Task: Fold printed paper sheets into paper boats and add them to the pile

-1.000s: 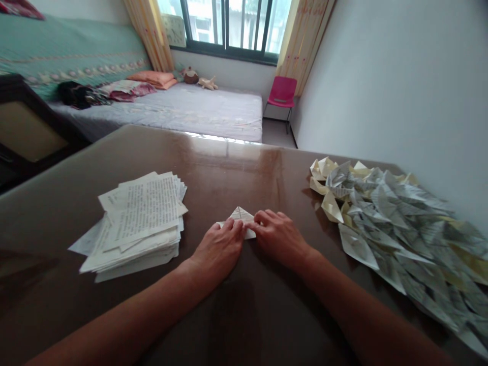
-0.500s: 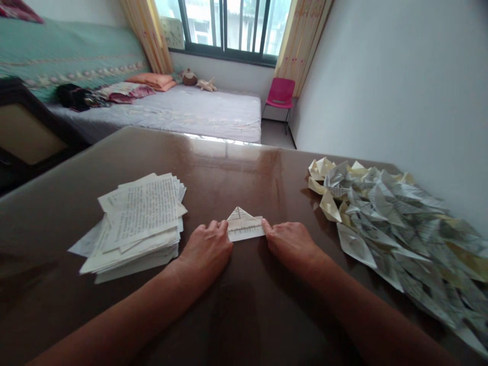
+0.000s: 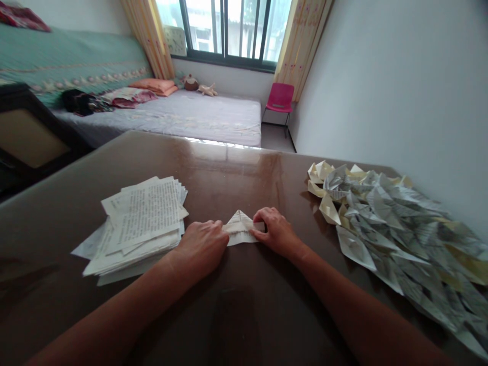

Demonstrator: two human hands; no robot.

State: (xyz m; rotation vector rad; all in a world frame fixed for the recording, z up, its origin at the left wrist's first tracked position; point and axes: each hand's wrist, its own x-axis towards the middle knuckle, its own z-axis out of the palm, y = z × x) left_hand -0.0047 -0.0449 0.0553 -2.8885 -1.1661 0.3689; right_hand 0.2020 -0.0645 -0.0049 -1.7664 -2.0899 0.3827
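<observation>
A small folded sheet of printed paper point(image 3: 239, 230) lies on the brown table in front of me, with a triangular peak at the top and a straight band along the bottom. My left hand point(image 3: 206, 241) is closed at its left end, thumb and fingers gripping the edge. At the right end my right hand point(image 3: 275, 230) pinches the paper between thumb and curled fingers. The fingertips hide both ends of the band.
A stack of printed sheets point(image 3: 143, 218) sits to the left of my hands. Many folded paper boats point(image 3: 381, 223) are heaped along the right side of the brown table point(image 3: 224, 178). Beyond it are a bed point(image 3: 213, 114) and a pink chair point(image 3: 280, 96).
My right hand has gone from pressing the paper's right end with a fingertip to pinching it from slightly farther up. My left hand stays at the left end.
</observation>
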